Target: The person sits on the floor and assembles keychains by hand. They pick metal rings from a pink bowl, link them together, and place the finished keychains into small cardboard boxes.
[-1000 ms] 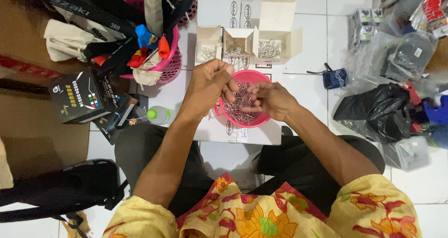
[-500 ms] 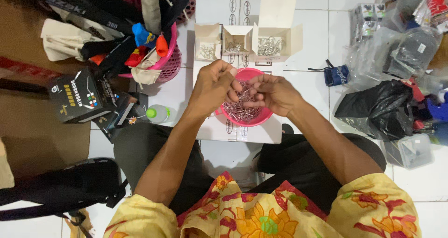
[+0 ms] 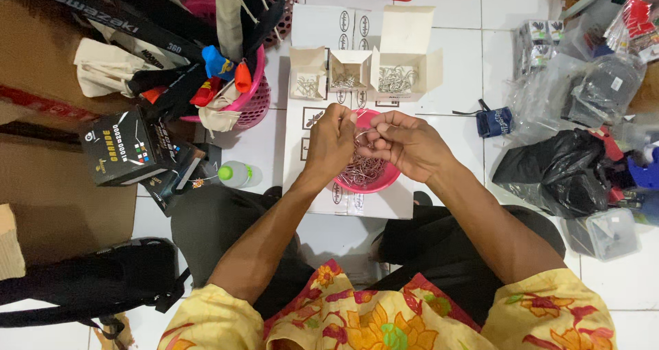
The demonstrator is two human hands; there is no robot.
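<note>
three small open white cardboard boxes (image 3: 350,72) stand in a row on a flat white carton (image 3: 322,27), each holding wire pieces. a black box with coloured markings (image 3: 127,147) lies at the left, beside large brown cartons (image 3: 41,185). small printed packets (image 3: 539,37) and clear plastic bags (image 3: 597,89) lie at the upper right.

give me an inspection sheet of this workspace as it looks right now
surface: white tiled floor, flat white box under the bowl
job's things: pink bowl of small bent metal wire pieces; three open white boxes holding similar pieces
clutter: pink basket, black carton, green-capped bottle, black plastic bag, clear container
grippers: left hand and right hand meet over the bowl, pinching wire pieces
cables: nothing seen
surroundings: black bag, brown cardboard
</note>
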